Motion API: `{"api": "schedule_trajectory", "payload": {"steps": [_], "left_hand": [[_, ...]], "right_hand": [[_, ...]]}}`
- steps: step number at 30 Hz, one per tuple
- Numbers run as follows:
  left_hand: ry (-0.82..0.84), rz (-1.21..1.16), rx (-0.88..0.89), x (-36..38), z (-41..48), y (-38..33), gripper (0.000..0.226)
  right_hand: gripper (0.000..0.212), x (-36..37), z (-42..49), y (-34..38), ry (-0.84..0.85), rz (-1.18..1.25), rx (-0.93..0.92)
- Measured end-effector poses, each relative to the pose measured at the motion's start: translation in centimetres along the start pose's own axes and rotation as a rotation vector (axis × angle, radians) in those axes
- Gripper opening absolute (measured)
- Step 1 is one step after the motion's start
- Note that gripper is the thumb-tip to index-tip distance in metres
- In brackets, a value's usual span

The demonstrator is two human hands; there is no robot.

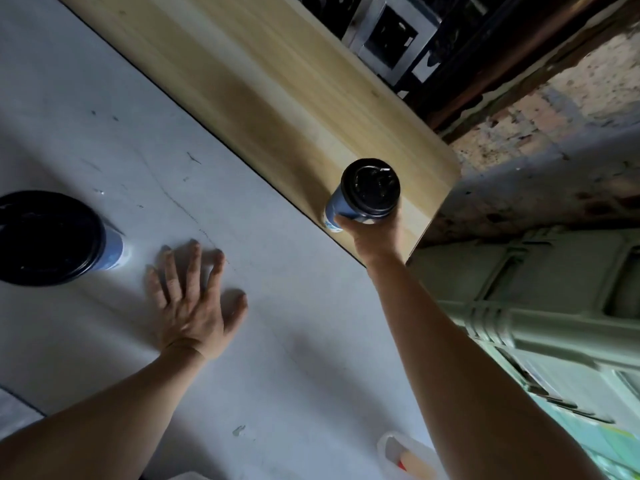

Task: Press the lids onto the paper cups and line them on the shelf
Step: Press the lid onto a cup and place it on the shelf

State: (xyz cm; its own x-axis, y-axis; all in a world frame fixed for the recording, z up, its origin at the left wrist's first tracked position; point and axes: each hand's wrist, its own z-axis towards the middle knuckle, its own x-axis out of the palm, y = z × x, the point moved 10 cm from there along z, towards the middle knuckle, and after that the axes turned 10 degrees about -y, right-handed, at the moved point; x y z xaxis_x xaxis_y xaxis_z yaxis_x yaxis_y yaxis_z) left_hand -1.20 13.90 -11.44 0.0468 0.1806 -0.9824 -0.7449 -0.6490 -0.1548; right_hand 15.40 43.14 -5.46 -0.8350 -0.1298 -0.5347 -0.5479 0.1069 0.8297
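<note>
Now the right hand (375, 233) holds a lidded paper cup (336, 210) at the end of the wooden shelf (263, 84).

Its fingers and thumb are curled round the blue side of the paper cup, and the black lid (370, 187) sits on top of it, facing the camera. The paper cup is at the near corner of the shelf, close to its rounded end. It seems to stand on the board, but its bottom is hidden, so I cannot tell if it touches. The left hand (188, 299) lies flat on the white table (104, 116), palm down, with fingers straight and spread, grasping nothing. A second cup (113, 249), closed with a second lid (45, 237), stands on the table near the left fingertips, at the left edge of the view. A pale green crate (554, 306) is to the right of the shelf.
</note>
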Motion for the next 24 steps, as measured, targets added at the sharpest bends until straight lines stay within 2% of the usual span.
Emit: {"api": "schedule_trajectory", "payload": {"steps": [8,15,18,21,24], "left_hand": [[0.020,0.003,-0.033,-0.4,0.2,-0.1,0.085],[-0.003,0.002,-0.028,-0.1,0.1,0.0,0.086],[-0.008,0.003,-0.017,0.2,0.0,0.1,0.087],[-0.014,-0.001,0.005,0.6,-0.1,0.1,0.088],[-0.005,-0.019,-0.002,0.9,-0.3,0.3,0.089]], "right_hand": [[0.075,0.2,-1.6,-0.7,0.016,0.113,-0.013],[0.081,0.7,-2.4,-1.1,0.031,0.116,-0.008],[0.083,0.7,-3.4,-2.4,0.044,0.109,0.070],[0.083,0.1,-5.3,-4.7,-0.015,0.011,0.217],[0.066,-0.6,-8.9,-7.3,-0.087,-0.088,0.399]]}}
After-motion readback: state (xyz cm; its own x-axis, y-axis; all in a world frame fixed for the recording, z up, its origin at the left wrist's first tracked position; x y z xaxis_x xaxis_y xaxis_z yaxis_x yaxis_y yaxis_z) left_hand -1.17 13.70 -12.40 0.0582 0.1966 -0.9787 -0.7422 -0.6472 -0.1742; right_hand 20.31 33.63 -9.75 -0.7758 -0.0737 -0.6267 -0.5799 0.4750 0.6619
